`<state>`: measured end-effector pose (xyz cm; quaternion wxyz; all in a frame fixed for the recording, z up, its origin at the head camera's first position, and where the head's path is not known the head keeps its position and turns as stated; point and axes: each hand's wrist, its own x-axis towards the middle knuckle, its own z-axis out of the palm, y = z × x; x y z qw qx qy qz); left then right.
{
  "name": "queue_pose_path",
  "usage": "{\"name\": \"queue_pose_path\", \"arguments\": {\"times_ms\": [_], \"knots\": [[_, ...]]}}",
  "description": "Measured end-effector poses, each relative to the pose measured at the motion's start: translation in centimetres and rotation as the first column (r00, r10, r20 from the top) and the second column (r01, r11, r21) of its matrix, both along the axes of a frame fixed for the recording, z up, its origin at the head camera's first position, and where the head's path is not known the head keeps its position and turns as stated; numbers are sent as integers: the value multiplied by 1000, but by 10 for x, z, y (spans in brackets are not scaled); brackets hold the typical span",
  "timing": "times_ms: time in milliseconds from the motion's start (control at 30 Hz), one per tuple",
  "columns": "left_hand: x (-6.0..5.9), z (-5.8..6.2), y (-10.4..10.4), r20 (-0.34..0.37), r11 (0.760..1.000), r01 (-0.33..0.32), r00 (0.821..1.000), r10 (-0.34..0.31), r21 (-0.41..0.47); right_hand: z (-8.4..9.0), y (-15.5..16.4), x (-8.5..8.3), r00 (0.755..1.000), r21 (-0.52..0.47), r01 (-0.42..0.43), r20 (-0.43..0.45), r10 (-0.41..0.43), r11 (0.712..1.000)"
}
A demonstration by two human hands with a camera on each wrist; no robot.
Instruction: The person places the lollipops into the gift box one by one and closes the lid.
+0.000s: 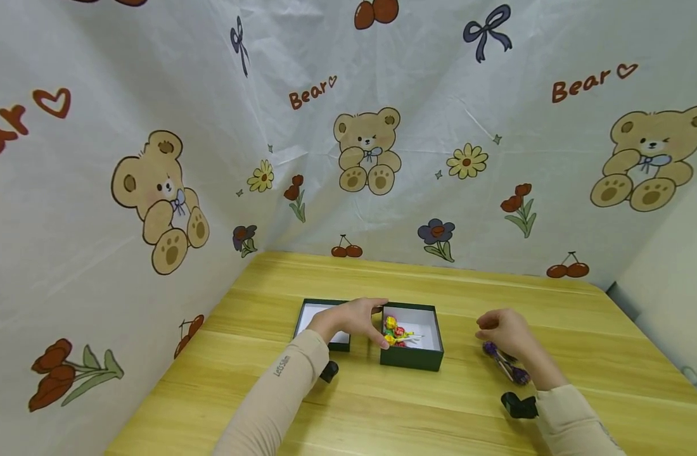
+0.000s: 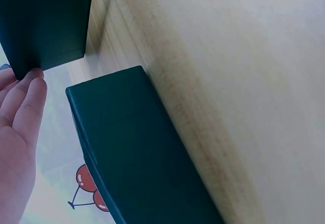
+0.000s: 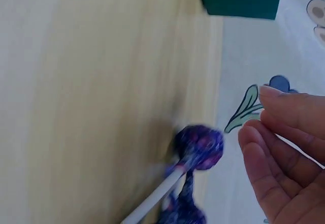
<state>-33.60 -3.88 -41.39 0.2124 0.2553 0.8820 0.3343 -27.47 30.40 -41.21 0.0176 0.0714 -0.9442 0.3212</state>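
At the far left, a pale cloth (image 1: 86, 221) printed with bears, flowers and cherries hangs beside a wood-grain table (image 1: 417, 415) and runs on behind it. On the table, a shallow green tray (image 1: 341, 347) with a white inside lies partly behind the person's left wrist, where a beige sleeve (image 1: 280, 386) ends. The left hand (image 1: 354, 316) reaches over it and grips the left end of a deeper green box (image 1: 411, 360), thumb at the near corner and fingers at the far one. A gap separates the tray and the box. Inside the box, wrapped lollipops (image 1: 391, 322) (yellow, red and green ones) lie toward the left side, their white sticks pointing right. Well to the right of the box, the right hand (image 1: 507, 330) hangs above the table with its fingers loosely bent, thumb and fingertips only narrowly apart, holding nothing. Just below it, purple-wrapped lollipops (image 1: 520, 376) lie on the wood, heads at both ends of the little group. Nearer the person, a black piece (image 1: 518, 405) sits against the right sleeve.
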Motion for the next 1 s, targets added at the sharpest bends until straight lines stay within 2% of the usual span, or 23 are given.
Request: {"name": "queue_pose_path", "arguments": {"times_ms": [300,433,1000], "knots": [[0,1,1,1,1000,-1,1000,1,7,-8,15,0,999,87,27,37,-30,996],[1,1,1,0,1000,-1,1000,1,0,-11,15,0,997,89,34,66,-40,995],[-1,-1,1,-13,1000,5,1000,-6,-7,-14,7,3,999,89,40,21,-42,995]]}}
